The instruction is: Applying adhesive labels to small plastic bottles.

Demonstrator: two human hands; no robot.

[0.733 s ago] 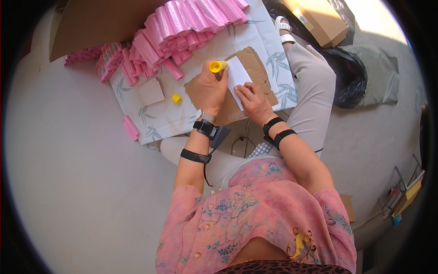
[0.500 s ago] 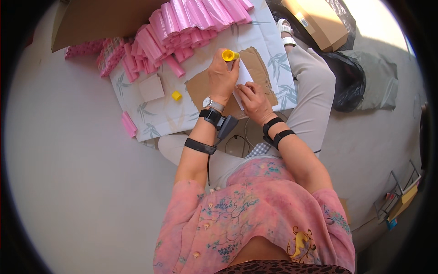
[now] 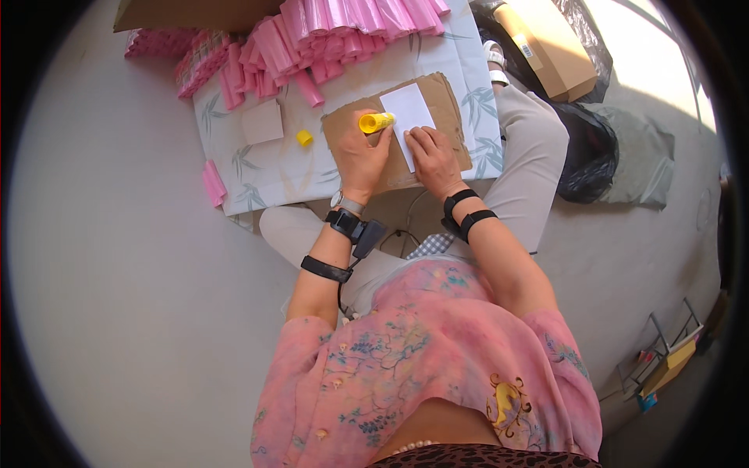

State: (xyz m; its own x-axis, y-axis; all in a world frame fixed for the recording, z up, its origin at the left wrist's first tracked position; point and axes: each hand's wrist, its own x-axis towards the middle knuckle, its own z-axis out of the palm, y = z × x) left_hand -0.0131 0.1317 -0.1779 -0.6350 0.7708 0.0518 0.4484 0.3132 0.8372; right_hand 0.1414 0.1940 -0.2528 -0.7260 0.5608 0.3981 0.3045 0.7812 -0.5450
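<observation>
A yellow glue stick (image 3: 376, 122) lies tilted in my left hand (image 3: 362, 158), its fingers closed round it. The stick's white end touches or nearly touches the left edge of a white paper (image 3: 407, 107). My right hand (image 3: 435, 161) has its fingers bunched together on the paper's lower part, pressing it against a piece of brown cardboard (image 3: 447, 117). Some of the paper is hidden under those fingers. A yellow cap (image 3: 304, 138) stands on the table, left of the cardboard.
Pink rolled packets (image 3: 335, 31) are heaped along the far side of the patterned table (image 3: 292, 178). A stack of pale cards (image 3: 263, 122) and a single pink roll (image 3: 213, 183) lie at its left. An open carton flap (image 3: 187, 12) overhangs the far left; black bags (image 3: 587, 152) lie right.
My left hand has moved left and nearer with the glue stick, uncovering more of the white paper. The stick has tipped from upright to lying sideways. My right hand still presses the paper.
</observation>
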